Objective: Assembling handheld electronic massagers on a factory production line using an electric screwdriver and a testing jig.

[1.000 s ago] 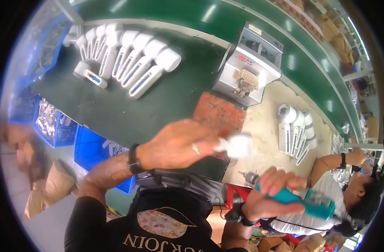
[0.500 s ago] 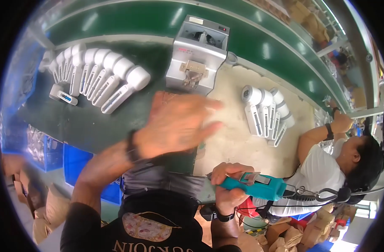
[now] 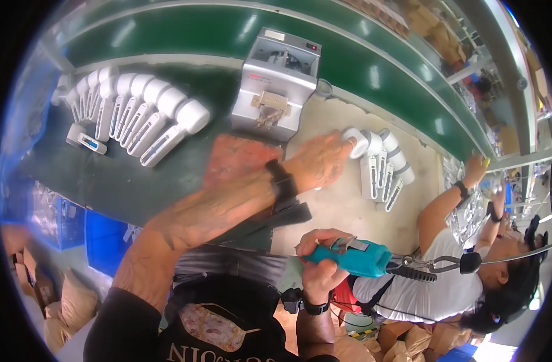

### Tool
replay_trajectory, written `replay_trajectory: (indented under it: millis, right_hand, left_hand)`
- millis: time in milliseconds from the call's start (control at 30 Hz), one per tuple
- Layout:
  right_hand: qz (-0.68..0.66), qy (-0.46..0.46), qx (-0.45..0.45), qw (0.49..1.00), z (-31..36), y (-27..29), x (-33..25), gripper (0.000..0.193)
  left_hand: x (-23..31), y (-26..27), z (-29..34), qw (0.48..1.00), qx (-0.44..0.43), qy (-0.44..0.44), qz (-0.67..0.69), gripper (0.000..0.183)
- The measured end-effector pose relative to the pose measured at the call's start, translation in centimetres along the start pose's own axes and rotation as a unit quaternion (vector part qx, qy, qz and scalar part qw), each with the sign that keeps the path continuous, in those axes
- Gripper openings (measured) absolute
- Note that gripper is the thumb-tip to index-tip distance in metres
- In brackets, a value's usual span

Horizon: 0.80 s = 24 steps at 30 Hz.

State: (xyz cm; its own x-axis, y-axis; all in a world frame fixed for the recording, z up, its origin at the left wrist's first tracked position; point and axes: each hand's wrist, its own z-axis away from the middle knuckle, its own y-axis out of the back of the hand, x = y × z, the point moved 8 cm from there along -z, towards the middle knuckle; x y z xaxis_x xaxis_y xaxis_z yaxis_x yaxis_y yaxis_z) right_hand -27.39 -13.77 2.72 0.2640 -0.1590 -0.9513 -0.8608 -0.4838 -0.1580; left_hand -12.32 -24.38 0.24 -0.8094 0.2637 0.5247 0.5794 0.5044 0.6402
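Observation:
My left hand (image 3: 324,161) reaches across to the right-hand group of white handheld devices. Its fingers close around the round head of the nearest white device (image 3: 355,143); part of the grip is hidden behind the hand. Several more of these white devices (image 3: 398,160), each with a cylindrical head and a slotted handle, stand packed beside it. Low in front of me, my right hand (image 3: 324,265) is wrapped round a teal electric screwdriver (image 3: 357,258), its tip pointing left. A coiled cord and a hanging clip (image 3: 448,263) join its rear end.
A grey metal machine (image 3: 276,84) stands at the back middle, a red mat (image 3: 242,158) in front of it. More white devices (image 3: 146,105) fan out at left on the green table (image 3: 76,172). A co-worker (image 3: 421,271) sits close on the right. Blue bins (image 3: 104,241) are lower left.
My left hand has moved right, from over the red mat to the right-hand white devices, and its fingers now meet one. The right hand keeps hold of the screwdriver. The co-worker has shifted.

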Motion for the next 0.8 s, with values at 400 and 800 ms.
replay_trajectory:
  millis: [400,800]
  right_hand:
    - [0.016,-0.046,-0.001,0.999,-3.1,-2.2,1.2,0.080]
    - [-0.001,0.126,-0.065,0.990,-15.0,-11.8,-2.5,0.069]
  left_hand:
    - [-1.6,12.6,8.9,0.982,-0.107,0.142,0.067,0.031]
    - [-2.8,14.2,9.9,0.995,-0.089,0.034,0.001,0.039]
